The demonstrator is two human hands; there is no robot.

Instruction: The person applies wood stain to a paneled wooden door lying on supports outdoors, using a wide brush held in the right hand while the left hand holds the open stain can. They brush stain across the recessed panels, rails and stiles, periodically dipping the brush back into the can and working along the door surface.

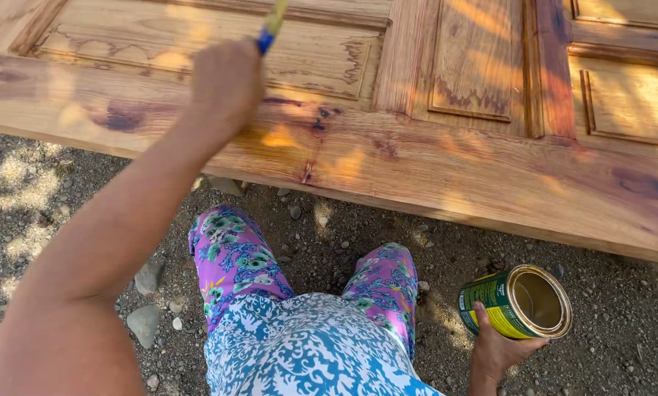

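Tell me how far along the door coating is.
Done: the near rail and right panels of the door look glossy and dark, as if coated. In hand: the left hand holds a brush over the upper left panel; the right hand holds the open can. Left: that pale, patchy panel seems only partly covered.

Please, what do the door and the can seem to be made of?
The door looks like solid wood with a glossy, wet-looking finish: grain and knots show. The can, held by the right hand, seems metal: shiny golden rim and inside, green label.
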